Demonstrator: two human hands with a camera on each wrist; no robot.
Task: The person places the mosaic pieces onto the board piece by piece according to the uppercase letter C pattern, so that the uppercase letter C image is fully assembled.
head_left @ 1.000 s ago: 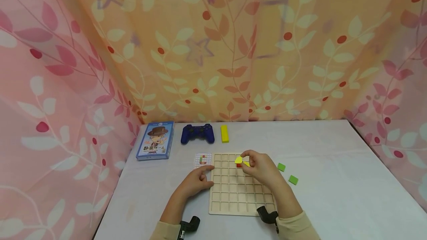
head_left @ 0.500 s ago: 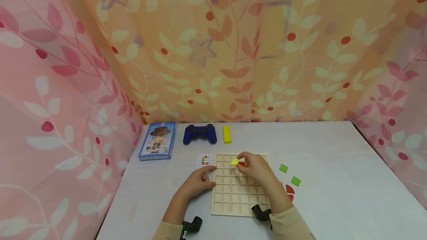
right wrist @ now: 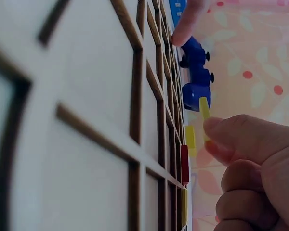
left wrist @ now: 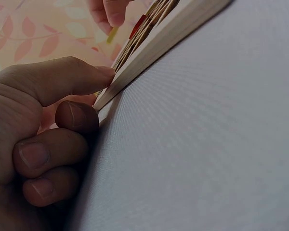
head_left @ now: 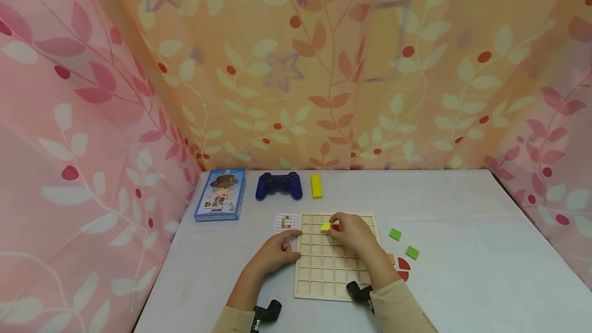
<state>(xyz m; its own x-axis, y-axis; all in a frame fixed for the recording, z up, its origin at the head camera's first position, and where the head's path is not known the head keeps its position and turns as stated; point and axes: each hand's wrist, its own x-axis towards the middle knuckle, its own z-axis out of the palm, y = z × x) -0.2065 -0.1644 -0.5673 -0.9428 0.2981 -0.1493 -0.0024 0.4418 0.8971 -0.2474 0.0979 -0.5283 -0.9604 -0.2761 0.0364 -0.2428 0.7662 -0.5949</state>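
Observation:
In the head view my left hand [head_left: 275, 252] touches the left edge of a pale wooden grid board [head_left: 319, 288] with index finger and thumb spread. Its other fingers are curled, as the left wrist view shows. My right hand [head_left: 353, 234] pinches a thin yellow rounded piece [head_left: 326, 226] between thumb and index finger, over the board's upper part. In the right wrist view the yellow piece [right wrist: 204, 109] stands tilted above the grid. A red piece [right wrist: 184, 164] and another yellow piece [right wrist: 184, 207] sit in the board, partly hidden by the right hand in the head view.
Right of the board lie green squares [head_left: 395, 234], red quarter-round pieces [head_left: 404, 263] and a partly hidden orange piece [head_left: 391, 259]. A pattern card [head_left: 285, 222] touches the upper left. Behind are a blue box [head_left: 221, 194], a blue game controller [head_left: 279, 186] and a yellow block [head_left: 316, 186].
My right hand has moved slightly left and lower over the board with the yellow piece, uncovering red and orange pieces at the right. My left hand stays at the board's edge. The view shifted slightly.

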